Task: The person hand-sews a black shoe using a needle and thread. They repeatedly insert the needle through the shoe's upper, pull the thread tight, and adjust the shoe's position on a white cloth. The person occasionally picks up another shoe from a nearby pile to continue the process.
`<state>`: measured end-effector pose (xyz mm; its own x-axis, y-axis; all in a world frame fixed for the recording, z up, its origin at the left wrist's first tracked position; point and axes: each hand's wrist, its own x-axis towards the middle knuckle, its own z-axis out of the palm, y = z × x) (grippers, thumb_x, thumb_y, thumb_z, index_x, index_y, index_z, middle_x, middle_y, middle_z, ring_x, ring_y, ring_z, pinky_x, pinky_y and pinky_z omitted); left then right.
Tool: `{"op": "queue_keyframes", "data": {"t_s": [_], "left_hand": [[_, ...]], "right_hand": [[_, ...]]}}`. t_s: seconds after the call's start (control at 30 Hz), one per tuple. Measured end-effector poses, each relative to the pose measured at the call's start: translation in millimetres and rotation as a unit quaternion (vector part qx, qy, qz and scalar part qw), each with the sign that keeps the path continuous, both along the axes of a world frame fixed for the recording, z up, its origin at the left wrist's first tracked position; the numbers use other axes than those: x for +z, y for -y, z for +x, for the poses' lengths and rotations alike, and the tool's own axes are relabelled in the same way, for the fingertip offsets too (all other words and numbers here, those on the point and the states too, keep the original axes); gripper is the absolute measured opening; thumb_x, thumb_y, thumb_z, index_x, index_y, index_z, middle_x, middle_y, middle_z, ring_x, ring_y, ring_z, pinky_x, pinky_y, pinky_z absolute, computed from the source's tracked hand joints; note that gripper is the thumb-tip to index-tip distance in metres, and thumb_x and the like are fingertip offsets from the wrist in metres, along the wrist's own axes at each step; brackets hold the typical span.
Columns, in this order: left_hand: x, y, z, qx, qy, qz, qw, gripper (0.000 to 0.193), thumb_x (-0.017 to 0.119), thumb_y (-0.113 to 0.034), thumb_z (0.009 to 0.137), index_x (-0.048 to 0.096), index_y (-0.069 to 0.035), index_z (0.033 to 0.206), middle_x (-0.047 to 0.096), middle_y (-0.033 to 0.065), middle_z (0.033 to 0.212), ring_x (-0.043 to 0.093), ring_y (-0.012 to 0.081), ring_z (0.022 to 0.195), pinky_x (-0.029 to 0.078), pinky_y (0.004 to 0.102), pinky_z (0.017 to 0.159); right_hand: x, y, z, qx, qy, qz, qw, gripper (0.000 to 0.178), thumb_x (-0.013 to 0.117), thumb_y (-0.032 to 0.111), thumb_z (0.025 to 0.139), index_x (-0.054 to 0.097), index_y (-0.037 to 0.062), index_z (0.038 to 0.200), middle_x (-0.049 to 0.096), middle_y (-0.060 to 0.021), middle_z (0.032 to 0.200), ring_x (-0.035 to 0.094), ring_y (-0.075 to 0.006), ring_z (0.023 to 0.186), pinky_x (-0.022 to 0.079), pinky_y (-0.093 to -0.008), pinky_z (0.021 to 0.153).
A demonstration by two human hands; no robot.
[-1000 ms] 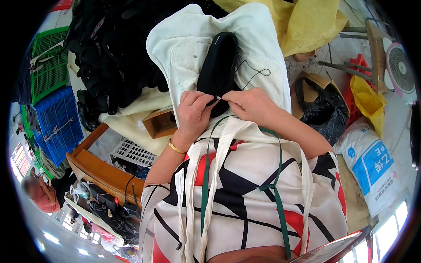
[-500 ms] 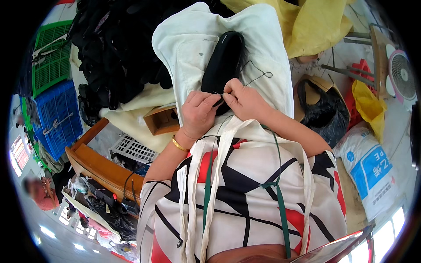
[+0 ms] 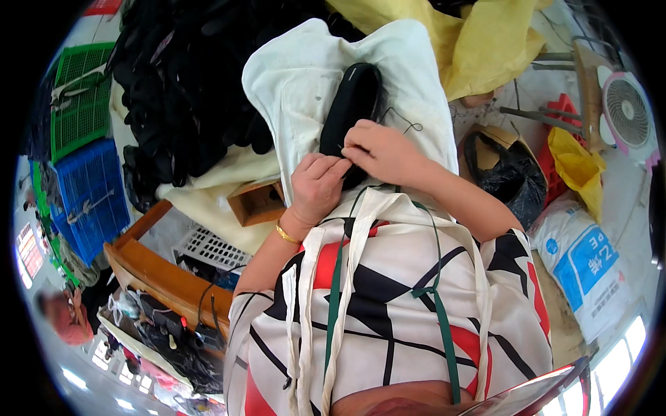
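Observation:
A long black cloth shoe [image 3: 354, 97] lies on a white cloth [image 3: 298, 90] over my lap, its near end under my hands. My left hand [image 3: 318, 182] is closed, its thumb and forefinger pinching the shoe's near edge. Close against it, my right hand [image 3: 380, 154] is closed in a pinch with the fingers bent. Whatever sits between its fingertips is too small to make out. A thin dark thread [image 3: 414, 127] loops over the white cloth just beyond my right hand.
A heap of black shoes [image 3: 187, 90] fills the far left. Beside it are a wooden drawer [image 3: 159, 267], a small open box [image 3: 255, 202] and blue [image 3: 90, 201] and green crates [image 3: 80, 104]. On the right are a carton with a black bag [image 3: 510, 170], a white sack [image 3: 579, 260] and a fan [image 3: 626, 107].
My right hand has turned and closed in beside the left, its fingers now curled over the shoe's near end. The whole view has shifted slightly, and the thread loop shows smaller.

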<state>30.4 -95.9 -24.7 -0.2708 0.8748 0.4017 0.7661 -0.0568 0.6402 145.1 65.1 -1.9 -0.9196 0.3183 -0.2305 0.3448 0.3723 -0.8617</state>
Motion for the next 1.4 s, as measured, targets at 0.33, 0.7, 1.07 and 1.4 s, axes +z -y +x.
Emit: {"op": "queue_keyframes", "data": {"t_s": [0.33,0.7,1.07,1.4], "left_hand": [[-16.0,-1.8,9.3,-0.025,-0.029,-0.019,0.999,0.028,0.071,0.000,0.073,0.070,-0.005,0.101,0.065,0.0100,0.095,0.059,0.0326,0.082,0.049,0.0412,0.071],[16.3,-7.6,-11.0,-0.033,0.012,-0.058,0.998,0.034,0.076,0.004,0.065,0.069,-0.008,0.096,0.063,0.0075,0.085,0.059,0.0279,0.073,0.049,0.0371,0.062],[10.1,-8.4,-11.3,-0.023,0.017,-0.059,0.998,0.034,0.078,0.002,0.065,0.069,-0.009,0.096,0.064,0.0053,0.083,0.059,0.0253,0.073,0.049,0.0350,0.061],[26.0,-16.7,-22.9,-0.049,0.024,-0.144,0.988,0.025,0.077,0.000,0.070,0.068,-0.007,0.093,0.063,0.0085,0.084,0.060,0.0281,0.075,0.050,0.0367,0.063]], "right_hand": [[0.2,8.9,-23.9,-0.111,-0.148,0.004,0.983,0.026,0.054,0.027,0.095,0.052,0.0023,0.089,0.063,-0.0188,0.084,0.063,-0.0384,0.074,0.051,-0.0465,0.062],[38.1,-118.4,27.3,-0.210,-0.358,-0.511,0.753,0.018,0.048,0.016,0.099,0.052,0.0045,0.085,0.055,-0.0060,0.068,0.063,-0.0172,0.068,0.057,-0.0386,0.076],[24.5,-73.6,38.6,-0.098,-0.159,0.019,0.982,0.015,0.058,0.005,0.092,0.060,0.0047,0.107,0.057,-0.0054,0.089,0.061,-0.0248,0.087,0.050,-0.0344,0.082],[-0.4,-38.4,7.9,0.168,-0.178,0.324,0.914,0.013,0.063,0.015,0.071,0.058,0.0096,0.081,0.053,-0.0045,0.078,0.057,-0.0237,0.078,0.049,-0.0348,0.068]]}}
